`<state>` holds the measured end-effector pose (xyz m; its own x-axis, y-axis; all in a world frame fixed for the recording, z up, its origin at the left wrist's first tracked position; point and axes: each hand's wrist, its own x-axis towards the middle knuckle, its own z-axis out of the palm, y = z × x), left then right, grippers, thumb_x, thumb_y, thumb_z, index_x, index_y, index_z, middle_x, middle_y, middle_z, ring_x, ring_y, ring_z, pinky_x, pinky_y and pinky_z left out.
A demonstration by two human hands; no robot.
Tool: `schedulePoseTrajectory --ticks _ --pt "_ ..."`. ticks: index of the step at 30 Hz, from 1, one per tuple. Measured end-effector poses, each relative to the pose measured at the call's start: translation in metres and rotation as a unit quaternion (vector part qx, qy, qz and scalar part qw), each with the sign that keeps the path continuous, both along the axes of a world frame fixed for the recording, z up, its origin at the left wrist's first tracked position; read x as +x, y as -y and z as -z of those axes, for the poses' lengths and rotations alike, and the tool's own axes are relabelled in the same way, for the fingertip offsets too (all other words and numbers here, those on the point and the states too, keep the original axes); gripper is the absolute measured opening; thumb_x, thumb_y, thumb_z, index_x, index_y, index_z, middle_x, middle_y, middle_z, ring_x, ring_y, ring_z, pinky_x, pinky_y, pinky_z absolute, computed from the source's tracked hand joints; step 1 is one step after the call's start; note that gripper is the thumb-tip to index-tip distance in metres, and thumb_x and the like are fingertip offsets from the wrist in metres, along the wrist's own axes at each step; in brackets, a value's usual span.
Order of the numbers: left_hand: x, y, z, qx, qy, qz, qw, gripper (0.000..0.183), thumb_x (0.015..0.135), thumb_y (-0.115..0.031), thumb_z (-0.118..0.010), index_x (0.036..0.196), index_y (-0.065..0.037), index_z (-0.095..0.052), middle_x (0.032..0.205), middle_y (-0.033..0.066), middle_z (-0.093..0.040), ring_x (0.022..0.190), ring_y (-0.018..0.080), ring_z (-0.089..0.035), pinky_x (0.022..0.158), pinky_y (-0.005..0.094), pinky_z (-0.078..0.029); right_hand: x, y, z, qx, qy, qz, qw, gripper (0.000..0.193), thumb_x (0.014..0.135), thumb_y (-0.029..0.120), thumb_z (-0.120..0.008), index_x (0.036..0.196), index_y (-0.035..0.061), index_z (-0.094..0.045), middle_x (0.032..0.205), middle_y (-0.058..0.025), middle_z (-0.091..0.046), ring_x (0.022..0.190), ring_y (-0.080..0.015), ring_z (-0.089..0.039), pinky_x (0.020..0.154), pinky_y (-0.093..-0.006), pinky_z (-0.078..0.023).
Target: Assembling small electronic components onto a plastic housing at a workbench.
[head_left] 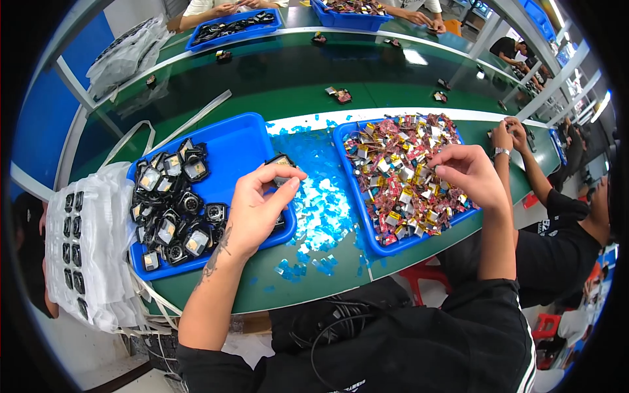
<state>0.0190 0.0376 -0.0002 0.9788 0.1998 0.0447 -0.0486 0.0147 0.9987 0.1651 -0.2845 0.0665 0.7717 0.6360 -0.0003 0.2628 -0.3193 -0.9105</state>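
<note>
1 black case (281,160) at left hand (261,200); red boards (397,187) below right hand (473,174).

Left tray (242,141) and right tray (393,249) are smooth plastic; the black casings (190,202), glossy. Thin film scraps (321,206) gleam between. The far green surface (282,75) shines; the left stack (108,242) is crinkled, translucent plastic; the near shirt (419,340), matt cloth.
</note>
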Motion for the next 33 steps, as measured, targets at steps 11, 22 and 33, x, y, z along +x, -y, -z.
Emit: schedulePoseTrajectory --ticks 11,22,33 --pt "-0.008 0.017 -0.013 0.155 0.068 -0.007 0.986 0.029 0.079 -0.014 -0.077 0.108 -0.009 -0.072 0.106 0.0075 -0.056 0.093 0.0149 -0.056 0.077 0.0269 -0.047 -0.043 -0.057 0.011 0.119 0.054 0.052 0.990 0.010 0.084 -0.002 -0.068 0.094 -0.0030 -0.064 0.084 -0.0028 -0.066 0.074 -0.0050 -0.060 0.065 -0.0191 -0.048" --pt "-0.012 0.025 -0.009 0.211 0.162 0.033 0.963 0.016 0.076 -0.009 -0.077 0.088 -0.003 -0.068 0.087 0.0073 -0.061 0.079 0.0178 -0.056 0.069 0.0293 -0.045 -0.073 -0.116 0.026 0.152 -0.073 -0.055 0.984 0.010 0.086 -0.003 -0.067 0.095 -0.0029 -0.061 0.088 -0.0044 -0.063 0.078 -0.0051 -0.059 0.065 -0.0188 -0.049" --pt "-0.013 0.032 0.000 0.137 0.078 -0.003 0.987 0.016 0.081 -0.017 -0.072 0.091 -0.005 -0.072 0.083 0.0121 -0.054 0.068 0.0224 -0.056 0.065 0.0367 -0.047 -0.074 -0.128 0.038 0.117 0.129 -0.017 0.985 0.012 0.083 -0.006 -0.066 0.092 0.0010 -0.060 0.087 -0.0052 -0.061 0.075 -0.0097 -0.061 0.059 -0.0215 -0.048"
